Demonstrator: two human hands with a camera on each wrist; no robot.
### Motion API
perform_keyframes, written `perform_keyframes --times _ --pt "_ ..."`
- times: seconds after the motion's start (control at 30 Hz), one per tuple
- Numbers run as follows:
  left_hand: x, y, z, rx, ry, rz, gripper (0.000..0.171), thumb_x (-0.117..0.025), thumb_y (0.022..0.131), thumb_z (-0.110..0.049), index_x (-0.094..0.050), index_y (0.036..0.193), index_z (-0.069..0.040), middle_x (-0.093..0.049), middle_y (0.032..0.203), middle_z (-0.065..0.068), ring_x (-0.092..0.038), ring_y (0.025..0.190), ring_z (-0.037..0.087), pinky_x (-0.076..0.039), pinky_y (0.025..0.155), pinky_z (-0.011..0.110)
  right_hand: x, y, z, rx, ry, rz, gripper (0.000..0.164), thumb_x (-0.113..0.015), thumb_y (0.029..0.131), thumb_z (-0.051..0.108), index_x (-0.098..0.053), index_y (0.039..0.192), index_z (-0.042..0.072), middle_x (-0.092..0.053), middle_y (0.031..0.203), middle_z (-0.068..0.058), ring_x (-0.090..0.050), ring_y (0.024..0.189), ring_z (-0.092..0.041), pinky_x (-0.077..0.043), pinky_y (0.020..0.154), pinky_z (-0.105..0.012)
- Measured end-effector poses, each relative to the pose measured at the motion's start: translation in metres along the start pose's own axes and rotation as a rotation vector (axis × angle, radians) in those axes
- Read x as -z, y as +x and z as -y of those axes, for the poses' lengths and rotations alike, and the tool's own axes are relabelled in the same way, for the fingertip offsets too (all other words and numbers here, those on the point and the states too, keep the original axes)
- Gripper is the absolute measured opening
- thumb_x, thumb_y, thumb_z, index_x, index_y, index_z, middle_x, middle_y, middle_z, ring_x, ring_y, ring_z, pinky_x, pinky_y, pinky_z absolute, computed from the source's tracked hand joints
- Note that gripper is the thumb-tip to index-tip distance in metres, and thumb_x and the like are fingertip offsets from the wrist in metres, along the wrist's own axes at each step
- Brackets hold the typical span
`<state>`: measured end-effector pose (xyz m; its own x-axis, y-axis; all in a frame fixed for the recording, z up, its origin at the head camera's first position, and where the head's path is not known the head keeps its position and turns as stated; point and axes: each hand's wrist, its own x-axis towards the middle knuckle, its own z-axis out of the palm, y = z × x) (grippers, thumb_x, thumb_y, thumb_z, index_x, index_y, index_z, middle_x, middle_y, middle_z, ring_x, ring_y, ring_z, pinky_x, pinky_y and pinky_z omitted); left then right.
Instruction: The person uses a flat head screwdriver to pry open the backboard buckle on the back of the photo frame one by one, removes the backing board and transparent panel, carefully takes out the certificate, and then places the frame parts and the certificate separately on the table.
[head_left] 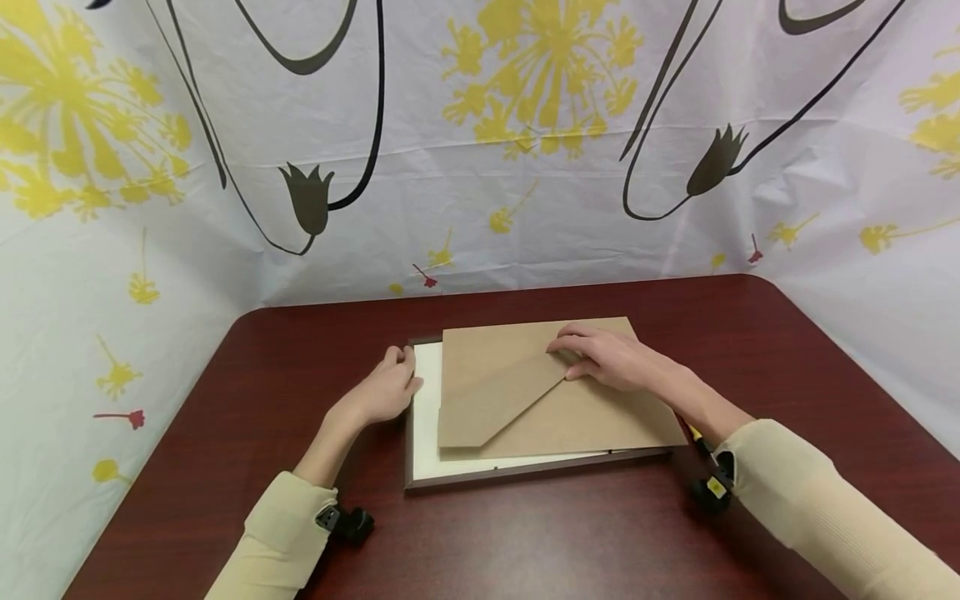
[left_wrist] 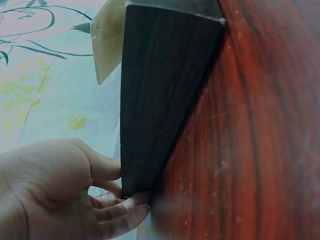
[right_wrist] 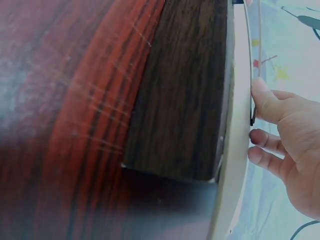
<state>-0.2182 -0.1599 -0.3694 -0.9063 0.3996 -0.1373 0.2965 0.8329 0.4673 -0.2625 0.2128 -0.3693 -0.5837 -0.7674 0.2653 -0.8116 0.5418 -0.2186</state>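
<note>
A dark wooden picture frame (head_left: pixel 450 481) lies on the table with its back up. Over it sits a brown backing board (head_left: pixel 600 429), shifted to the right, so that a white strip (head_left: pixel 427 417) shows along the left side. My left hand (head_left: pixel 386 387) grips the frame's left side near the far corner; the left wrist view shows this hand (left_wrist: pixel 55 190) with thumb and fingers around the frame's end. My right hand (head_left: pixel 611 358) pinches the edge of the board's stand flap (head_left: pixel 510 383), which is lifted slightly. Its fingers also show beside the board's edge (right_wrist: pixel 232 150) in the right wrist view.
Under the right forearm lies a partly hidden yellow and black item (head_left: pixel 696 435), its kind unclear. The reddish-brown table (head_left: pixel 300 358) has a white cloth (head_left: pixel 525 208) with flower prints behind it. Cameras are strapped on both wrists.
</note>
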Motion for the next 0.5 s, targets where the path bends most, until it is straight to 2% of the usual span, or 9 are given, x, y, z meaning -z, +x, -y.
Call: perform_keyframes --times 0.13,0.23,0.37,0.5 --pt "0.000 0.000 0.001 0.004 -0.006 0.001 0.060 -0.042 0.109 -0.013 -0.015 0.150 0.021 -0.025 0.148 0.039 -0.050 0.119 0.037 -0.042 0.101 0.049 0.003 -0.008 0.004 -0.064 0.029 -0.014 0.036 -0.079 0.089 0.016 -0.068 0.122 0.008 -0.061 0.118 -0.005 -0.060 0.090 -0.016 -0.049 0.078 -0.036" --pt "0.000 -0.001 0.002 0.010 -0.011 0.002 0.060 -0.042 0.109 -0.013 -0.014 0.151 0.020 -0.024 0.149 0.038 -0.052 0.113 0.034 -0.043 0.099 0.048 0.004 -0.016 0.007 -0.144 0.030 -0.019 0.035 -0.077 0.091 0.016 -0.067 0.124 0.010 -0.059 0.118 -0.005 -0.058 0.084 -0.015 -0.049 0.074 -0.036" --pt "-0.001 -0.001 0.002 0.007 -0.015 0.003 0.060 -0.041 0.109 -0.013 -0.014 0.151 0.020 -0.024 0.148 0.038 -0.055 0.107 0.032 -0.044 0.095 0.046 0.007 -0.030 0.011 -0.223 -0.012 -0.024 0.036 -0.075 0.093 0.017 -0.065 0.127 0.011 -0.057 0.119 -0.005 -0.059 0.084 -0.016 -0.051 0.072 -0.038" --pt "-0.003 -0.002 0.002 0.005 -0.020 0.001 0.060 -0.041 0.110 -0.014 -0.013 0.152 0.019 -0.027 0.145 0.037 -0.055 0.101 0.030 -0.045 0.091 0.044 0.010 -0.044 0.010 -0.259 -0.052 -0.049 0.036 -0.074 0.093 0.015 -0.064 0.127 0.009 -0.057 0.120 -0.008 -0.061 0.086 -0.018 -0.052 0.072 -0.040"
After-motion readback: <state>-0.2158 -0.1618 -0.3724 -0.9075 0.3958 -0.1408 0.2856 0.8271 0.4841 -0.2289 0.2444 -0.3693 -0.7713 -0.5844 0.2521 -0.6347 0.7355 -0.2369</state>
